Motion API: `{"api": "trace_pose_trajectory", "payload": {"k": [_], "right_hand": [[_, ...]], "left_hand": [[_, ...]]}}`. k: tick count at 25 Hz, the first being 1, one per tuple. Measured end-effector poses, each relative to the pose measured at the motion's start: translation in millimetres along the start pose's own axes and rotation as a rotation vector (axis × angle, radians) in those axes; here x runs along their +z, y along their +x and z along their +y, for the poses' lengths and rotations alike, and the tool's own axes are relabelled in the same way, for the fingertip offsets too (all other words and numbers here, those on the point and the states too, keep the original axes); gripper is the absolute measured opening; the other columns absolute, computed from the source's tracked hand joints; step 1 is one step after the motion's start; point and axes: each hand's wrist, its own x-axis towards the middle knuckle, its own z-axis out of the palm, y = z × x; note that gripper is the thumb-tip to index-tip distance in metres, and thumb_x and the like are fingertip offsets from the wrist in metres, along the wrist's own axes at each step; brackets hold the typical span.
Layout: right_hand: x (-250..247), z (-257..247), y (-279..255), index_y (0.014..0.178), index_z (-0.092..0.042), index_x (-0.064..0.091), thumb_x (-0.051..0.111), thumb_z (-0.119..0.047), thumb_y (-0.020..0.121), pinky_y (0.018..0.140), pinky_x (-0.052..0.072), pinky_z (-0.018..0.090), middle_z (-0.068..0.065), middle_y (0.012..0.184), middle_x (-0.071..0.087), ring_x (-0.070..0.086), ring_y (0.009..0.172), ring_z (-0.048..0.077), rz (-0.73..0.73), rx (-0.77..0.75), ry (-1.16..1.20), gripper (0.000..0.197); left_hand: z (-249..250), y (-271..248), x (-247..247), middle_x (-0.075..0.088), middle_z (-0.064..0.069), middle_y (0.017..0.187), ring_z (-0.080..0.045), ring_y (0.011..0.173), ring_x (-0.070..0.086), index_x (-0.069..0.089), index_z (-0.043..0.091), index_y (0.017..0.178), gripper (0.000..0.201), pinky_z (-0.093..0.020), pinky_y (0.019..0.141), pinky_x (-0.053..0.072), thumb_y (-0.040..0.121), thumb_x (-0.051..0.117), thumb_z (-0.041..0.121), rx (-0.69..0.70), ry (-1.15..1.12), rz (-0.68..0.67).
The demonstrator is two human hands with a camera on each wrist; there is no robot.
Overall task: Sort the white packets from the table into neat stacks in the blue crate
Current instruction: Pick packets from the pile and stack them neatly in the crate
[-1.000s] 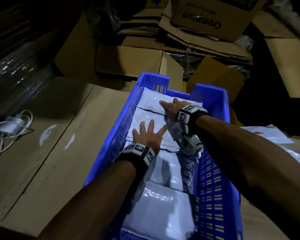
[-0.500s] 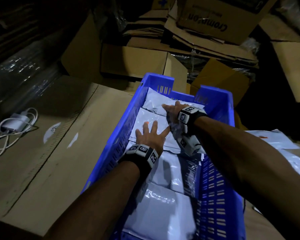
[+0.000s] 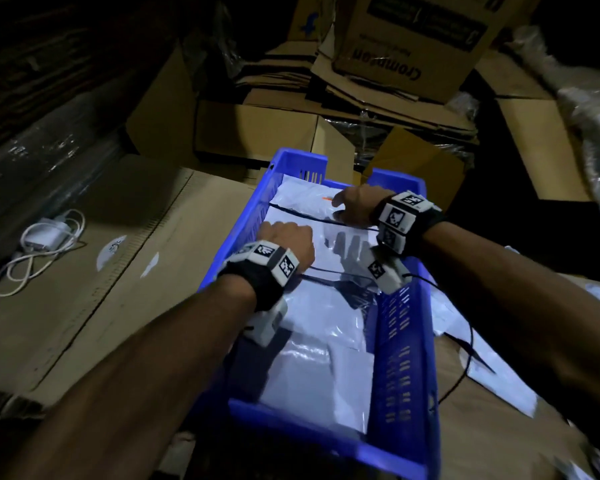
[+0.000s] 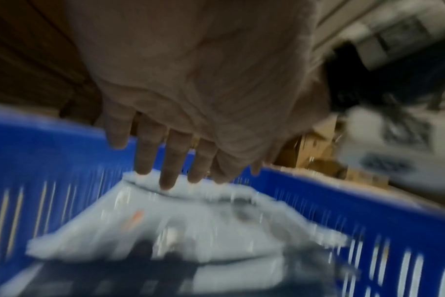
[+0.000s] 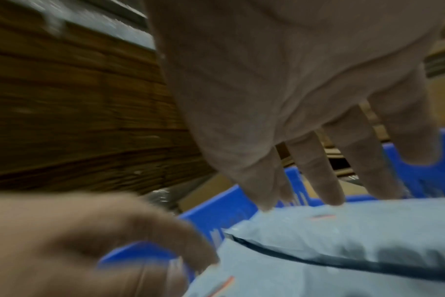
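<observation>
The blue crate (image 3: 406, 341) lies lengthwise before me, filled with white packets in a row. My left hand (image 3: 286, 242) is over the middle packet (image 3: 329, 252), near the left wall. In the left wrist view its straight fingers (image 4: 165, 166) point down and touch a packet's far edge (image 4: 191, 211). My right hand (image 3: 352, 207) is over the far packet (image 3: 302, 199). Its straight fingertips (image 5: 325, 184) touch that packet's top (image 5: 356, 227). Neither hand holds anything. A nearer packet (image 3: 309, 368) lies flat by the crate's front end.
Loose white packets (image 3: 482, 358) lie on the table right of the crate, with a black cable (image 3: 468, 348) across them. A white charger and cord (image 3: 45, 240) sit on the cardboard sheet (image 3: 101, 306) at left. Cardboard boxes (image 3: 413, 46) are piled behind the crate.
My left hand went from lying flat with spread fingers to fingers pointing down at the packet's edge. My right hand slid a little further toward the crate's far end.
</observation>
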Motion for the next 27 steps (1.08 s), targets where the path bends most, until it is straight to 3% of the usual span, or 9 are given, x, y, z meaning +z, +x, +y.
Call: {"api": "trace_pose_trajectory", "payload": {"k": [4, 8, 12, 15, 18, 23, 27], "right_hand": [[9, -18, -56, 0.138, -0.030, 0.050, 0.049, -0.048, 0.097, 0.102, 0.041, 0.037, 0.005, 0.140, 0.055, 0.050, 0.127, 0.030, -0.052, -0.086, -0.026, 0.045], [29, -58, -105, 0.145, -0.032, 0.041, 0.055, -0.049, 0.094, 0.102, 0.043, 0.040, 0.008, 0.138, 0.055, 0.053, 0.124, 0.030, -0.172, -0.280, -0.077, 0.056], [58, -98, -132, 0.154, -0.035, 0.019, 0.060, -0.056, 0.090, 0.096, 0.042, 0.037, 0.004, 0.150, 0.039, 0.049, 0.130, 0.029, -0.264, -0.483, -0.264, 0.078], [77, -115, -135, 0.154, -0.043, -0.001, 0.062, -0.064, 0.084, 0.084, 0.044, 0.035, 0.005, 0.158, 0.022, 0.053, 0.124, 0.032, -0.269, -0.555, -0.405, 0.096], [94, -125, -137, 0.152, -0.047, -0.010, 0.070, -0.058, 0.080, 0.082, 0.049, 0.036, 0.007, 0.159, 0.010, 0.060, 0.113, 0.035, -0.315, -0.604, -0.478, 0.108], [107, -133, -140, 0.152, -0.046, -0.011, 0.071, -0.042, 0.083, 0.073, 0.054, 0.038, 0.014, 0.156, 0.008, 0.066, 0.089, 0.036, -0.312, -0.646, -0.515, 0.107], [107, -131, -143, 0.153, -0.044, -0.010, 0.066, -0.048, 0.087, 0.078, 0.054, 0.038, 0.016, 0.156, 0.008, 0.066, 0.090, 0.037, -0.308, -0.660, -0.527, 0.100]], "left_hand": [[-24, -42, -50, 0.057, -0.012, 0.131, -0.035, 0.118, 0.054, 0.056, 0.019, 0.121, 0.035, -0.040, 0.092, 0.042, 0.098, 0.037, 0.036, -0.052, -0.018, 0.015], [-58, -106, -69, 0.058, -0.011, 0.129, -0.036, 0.115, 0.055, 0.057, 0.024, 0.121, 0.038, -0.037, 0.088, 0.041, 0.096, 0.038, 0.044, -0.050, -0.038, 0.088], [-81, -160, -38, 0.052, -0.010, 0.135, -0.035, 0.119, 0.053, 0.043, 0.026, 0.135, 0.044, -0.042, 0.095, 0.042, 0.097, 0.037, 0.047, -0.099, -0.052, 0.026], [-92, -181, -6, 0.046, -0.010, 0.139, -0.037, 0.117, 0.054, 0.023, 0.030, 0.145, 0.053, -0.046, 0.093, 0.042, 0.097, 0.036, 0.049, -0.160, -0.089, -0.015], [-94, -189, 16, 0.044, -0.010, 0.140, -0.040, 0.115, 0.054, 0.012, 0.031, 0.149, 0.060, -0.045, 0.090, 0.042, 0.097, 0.036, 0.047, -0.182, -0.159, 0.004], [-91, -187, 38, 0.050, -0.010, 0.131, -0.040, 0.108, 0.057, 0.021, 0.027, 0.147, 0.052, -0.043, 0.084, 0.043, 0.098, 0.036, 0.039, -0.182, -0.175, 0.071], [-89, -187, 45, 0.051, -0.010, 0.127, -0.040, 0.102, 0.059, 0.024, 0.026, 0.146, 0.051, -0.043, 0.080, 0.044, 0.098, 0.038, 0.036, -0.188, -0.190, 0.134]]}}
